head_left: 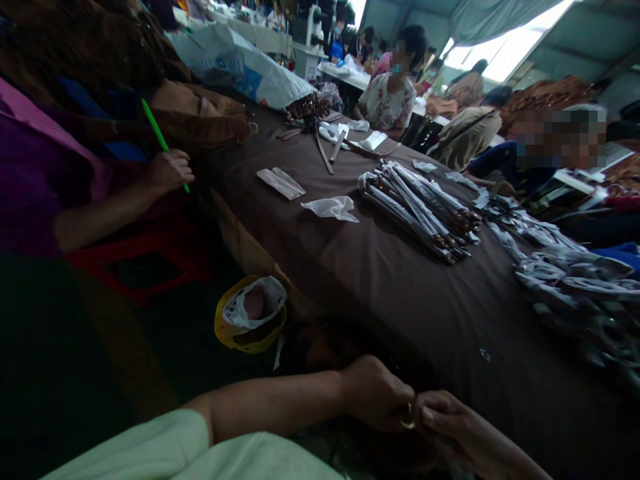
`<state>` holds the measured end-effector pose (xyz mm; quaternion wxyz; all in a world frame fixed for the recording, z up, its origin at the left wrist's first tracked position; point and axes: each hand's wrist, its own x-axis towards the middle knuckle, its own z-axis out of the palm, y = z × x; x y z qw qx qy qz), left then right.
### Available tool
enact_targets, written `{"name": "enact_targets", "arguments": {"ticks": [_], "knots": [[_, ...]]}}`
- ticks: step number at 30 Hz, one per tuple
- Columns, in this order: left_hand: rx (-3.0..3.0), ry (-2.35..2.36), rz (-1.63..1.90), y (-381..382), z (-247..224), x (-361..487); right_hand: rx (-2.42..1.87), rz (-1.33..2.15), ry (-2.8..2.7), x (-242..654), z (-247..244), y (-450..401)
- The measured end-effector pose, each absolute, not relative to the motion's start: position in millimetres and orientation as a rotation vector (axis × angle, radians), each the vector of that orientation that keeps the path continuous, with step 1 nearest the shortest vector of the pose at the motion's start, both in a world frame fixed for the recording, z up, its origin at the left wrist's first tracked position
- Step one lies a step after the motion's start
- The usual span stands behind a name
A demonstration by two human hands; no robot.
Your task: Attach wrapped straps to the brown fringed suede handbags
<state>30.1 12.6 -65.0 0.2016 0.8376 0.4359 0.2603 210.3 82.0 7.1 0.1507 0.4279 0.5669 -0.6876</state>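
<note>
**Left hand (375, 393) and right hand (445, 420) together, pinching a small brass ring (407, 418) at the table edge.**
Head view: ring is partly hidden by the fingers, just off the near edge of the brown cloth table (400, 320); anything attached to it is lost in shadow. A firm two-hand pinch suits a part this small. Bundled belts (420, 210) lie farther along the cloth, with plastic-wrapped straps (575, 287) to the right. A co-worker's hand (169, 172) holds a green marker (159, 137) beside the table.
</note>
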Motion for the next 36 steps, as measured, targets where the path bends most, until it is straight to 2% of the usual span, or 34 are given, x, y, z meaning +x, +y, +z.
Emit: {"name": "enact_targets", "arguments": {"ticks": [2,3,8,10,12,13,17,19,20,22,26,28,30,34,36], "knots": [[2.335,1.230,0.720,13.4,-66.0,30.5,1.245,-2.034,1.598,210.3,2.8,81.0],[2.306,1.263,0.649,13.6,-66.0,31.8,1.249,-1.952,1.658,209.2,1.0,78.3],[2.146,1.290,0.262,13.0,-63.6,43.8,1.296,-0.944,2.335,203.5,0.0,47.6],[2.152,1.267,0.221,11.6,-63.5,46.5,1.322,-0.776,2.417,204.0,2.7,37.3],[2.173,1.303,0.269,9.1,-63.5,45.6,1.340,-0.844,2.396,206.3,6.0,35.6],[2.194,1.332,0.341,7.5,-63.3,44.0,1.342,-0.984,2.337,207.9,7.4,38.0],[2.297,1.309,0.726,2.6,-60.7,35.7,1.311,-1.820,1.865,213.7,6.9,54.1],[2.299,1.317,0.754,2.1,-60.3,34.1,1.377,-1.988,1.762,214.2,2.3,57.8],[2.281,1.359,0.714,2.4,-60.8,34.5,1.396,-1.965,1.790,214.0,-0.5,57.6],[2.236,1.402,0.550,3.7,-62.6,37.6,1.358,-1.684,2.001,213.0,-6.1,52.7],[2.163,1.281,0.211,7.1,-66.0,47.0,1.199,-0.609,2.538,212.6,-10.6,32.0],[2.148,1.282,0.197,6.8,-66.0,48.0,1.150,-0.398,2.599,213.1,-7.1,25.2],[2.153,1.376,0.311,4.8,-65.2,44.5,1.193,-0.599,2.572,214.0,-1.1,25.9],[2.308,1.335,0.702,-0.5,-64.4,32.0,1.351,-1.646,2.032,217.5,3.1,40.9],[2.366,1.225,0.790,-2.1,-65.4,28.6,1.389,-1.973,1.734,218.4,-1.9,47.6]]}}
